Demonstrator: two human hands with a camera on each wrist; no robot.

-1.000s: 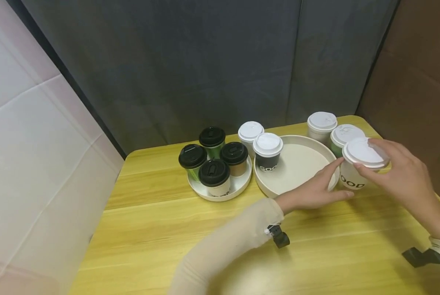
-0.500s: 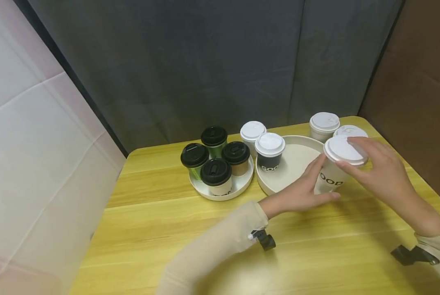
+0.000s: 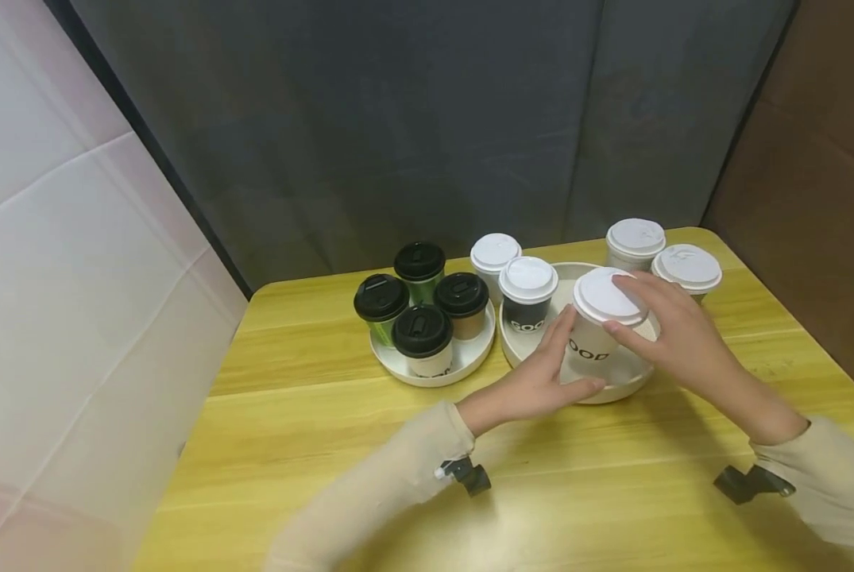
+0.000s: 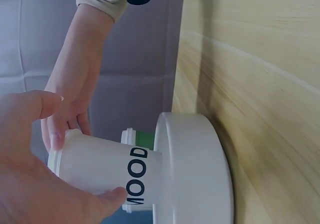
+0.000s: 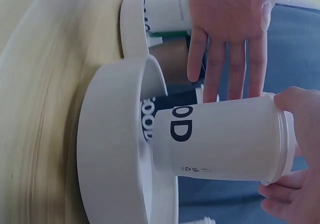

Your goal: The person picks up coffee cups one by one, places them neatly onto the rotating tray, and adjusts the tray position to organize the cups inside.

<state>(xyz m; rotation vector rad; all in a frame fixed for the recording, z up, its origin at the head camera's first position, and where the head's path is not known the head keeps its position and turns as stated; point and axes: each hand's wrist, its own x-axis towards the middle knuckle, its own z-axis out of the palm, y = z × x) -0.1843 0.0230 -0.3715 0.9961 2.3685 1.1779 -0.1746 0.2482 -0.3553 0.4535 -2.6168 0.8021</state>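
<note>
A white paper cup (image 3: 588, 340) with a white lid and dark lettering is over the larger round cream tray (image 3: 612, 392). My right hand (image 3: 673, 324) grips it by the lid from above, thumb and fingers at the lid's edge. Beside the cup on the left, my left hand (image 3: 530, 383) has its fingers straight; in the right wrist view they reach along the cup's side (image 5: 220, 139). Whether they touch it I cannot tell. The cup's base is inside the tray's rim, and its contact with the tray floor is hidden. A dark cup (image 3: 527, 311) with a white lid stands in this tray.
Several black-lidded cups (image 3: 424, 342) fill the smaller round tray (image 3: 434, 382) on the left. One white-lidded cup (image 3: 494, 253) stands behind the trays. Two more, a white cup (image 3: 635, 242) and a green cup (image 3: 687, 268), stand at the back right.
Both hands have moved left together, and the gripped white cup has travelled from the table right of the larger tray to over that tray. The green cup behind has come into fuller view.
</note>
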